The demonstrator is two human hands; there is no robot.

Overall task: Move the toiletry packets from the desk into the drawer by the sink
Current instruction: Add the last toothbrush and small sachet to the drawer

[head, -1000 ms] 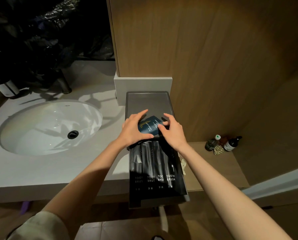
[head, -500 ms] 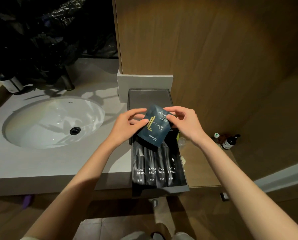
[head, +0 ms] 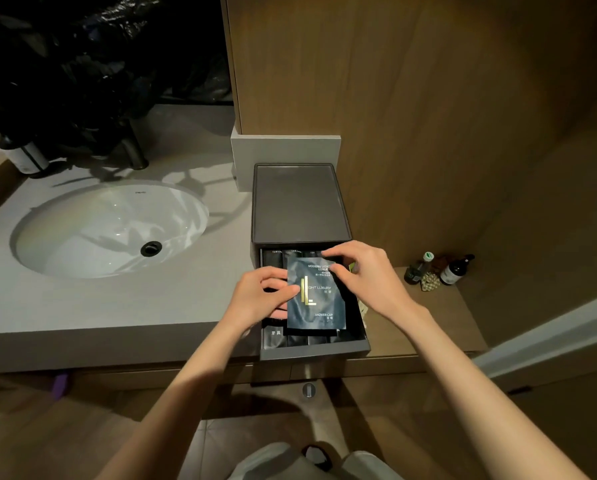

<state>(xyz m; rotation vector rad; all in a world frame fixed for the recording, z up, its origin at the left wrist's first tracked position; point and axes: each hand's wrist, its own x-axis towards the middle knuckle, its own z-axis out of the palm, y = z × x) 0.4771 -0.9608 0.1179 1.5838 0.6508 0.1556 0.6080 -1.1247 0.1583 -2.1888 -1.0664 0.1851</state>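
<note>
1. Dark blue foil marks the shower cap packet (head: 313, 296), printed with gold bars and pale lettering; it sits upright-facing over the open drawer (head: 316, 351), covering most of the black packets beneath.
2. The left hand (head: 260, 299) pinches the packet's left edge, thumb on the front face and the other fingers curled behind it.
3. The right hand (head: 366, 275) grips the packet's upper right corner, fingertips pressed on the printed side, the wrist angled over the drawer's right wall.
4. Black toothbrush packets (head: 276, 337) lie side by side along the drawer floor; only their near and far ends show around the blue one.
5. The drawer is pulled out from a dark grey box (head: 299, 199) with a flat recessed top, which stands on the pale countertop (head: 117, 306) against a wood-panelled wall.
6. A white oval sink (head: 110, 226) with a black drain sits in the countertop, left of the box and well apart from the hands.
7. Small bottles (head: 439, 270) cluster on a lower wooden ledge to the right of the drawer, near the wall.
8. Whether the blue packet touches the ones below cannot be told.
</note>
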